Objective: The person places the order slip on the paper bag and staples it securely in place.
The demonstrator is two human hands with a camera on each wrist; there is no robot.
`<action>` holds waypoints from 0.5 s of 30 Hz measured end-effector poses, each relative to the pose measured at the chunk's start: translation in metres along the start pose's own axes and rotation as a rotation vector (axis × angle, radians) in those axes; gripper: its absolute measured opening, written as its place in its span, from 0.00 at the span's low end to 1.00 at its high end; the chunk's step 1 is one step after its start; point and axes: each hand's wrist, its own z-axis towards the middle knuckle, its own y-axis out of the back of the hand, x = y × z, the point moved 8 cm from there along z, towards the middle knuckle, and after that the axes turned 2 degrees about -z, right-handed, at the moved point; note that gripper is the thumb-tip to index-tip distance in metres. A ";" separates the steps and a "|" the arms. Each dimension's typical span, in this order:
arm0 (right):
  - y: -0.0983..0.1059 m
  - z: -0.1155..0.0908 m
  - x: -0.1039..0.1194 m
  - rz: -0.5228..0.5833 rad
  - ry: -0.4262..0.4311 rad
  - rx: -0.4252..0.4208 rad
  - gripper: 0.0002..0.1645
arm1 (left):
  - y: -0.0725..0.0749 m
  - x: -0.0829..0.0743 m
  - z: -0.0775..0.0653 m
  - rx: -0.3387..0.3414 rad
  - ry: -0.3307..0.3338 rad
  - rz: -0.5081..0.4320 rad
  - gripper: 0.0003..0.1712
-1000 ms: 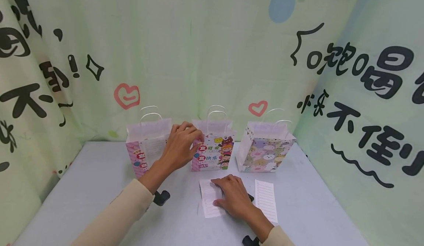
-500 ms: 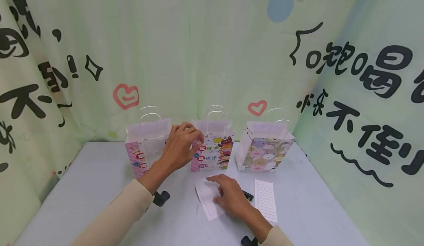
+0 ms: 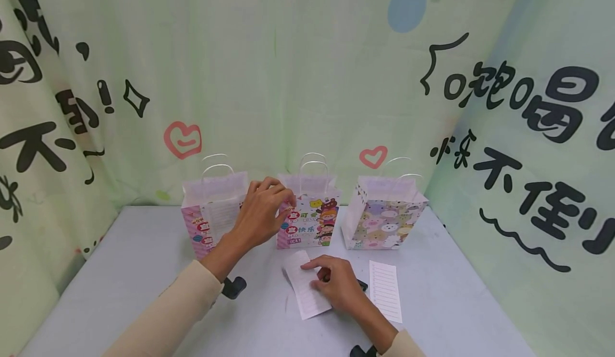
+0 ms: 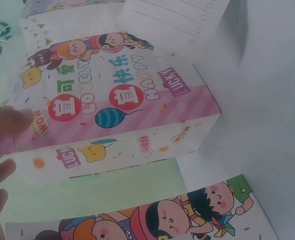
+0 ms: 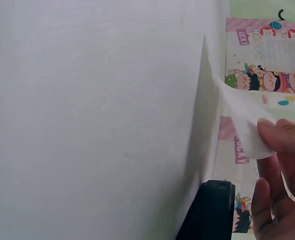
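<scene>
The middle pink paper bag (image 3: 307, 223), with cartoon figures and lettering, stands upright on the table. My left hand (image 3: 261, 213) holds its upper left edge, a fingertip on the printed front in the left wrist view. In front of the bags, my right hand (image 3: 338, 282) pinches a lined slip of paper (image 3: 307, 293) between thumb and finger. The right wrist view shows the slip's corner (image 5: 250, 130) curling up at the fingertips. A narrow black object (image 5: 207, 210) lies beside the right hand, partly hidden by it in the head view.
A matching pink bag (image 3: 199, 226) stands at left, a lined sheet (image 3: 223, 215) on its front. At right stands an animal-print bag (image 3: 386, 223). A second lined slip (image 3: 385, 292) lies right of my right hand on the white table (image 3: 144, 314). Printed curtains (image 3: 288, 79) enclose the table.
The slip under my right hand has lifted, turned and shifted slightly, its top edge now nearer the middle bag. The right fingers have closed in on it. My left hand keeps its place.
</scene>
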 end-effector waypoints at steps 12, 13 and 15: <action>0.025 0.007 0.014 0.099 0.019 -0.139 0.18 | 0.000 0.003 0.000 0.006 0.034 -0.069 0.09; 0.027 0.008 0.015 0.104 0.031 -0.148 0.19 | 0.000 0.003 0.000 0.008 0.039 -0.077 0.09; 0.032 0.011 0.017 0.117 0.049 -0.165 0.19 | -0.001 0.003 0.000 0.014 0.042 -0.087 0.09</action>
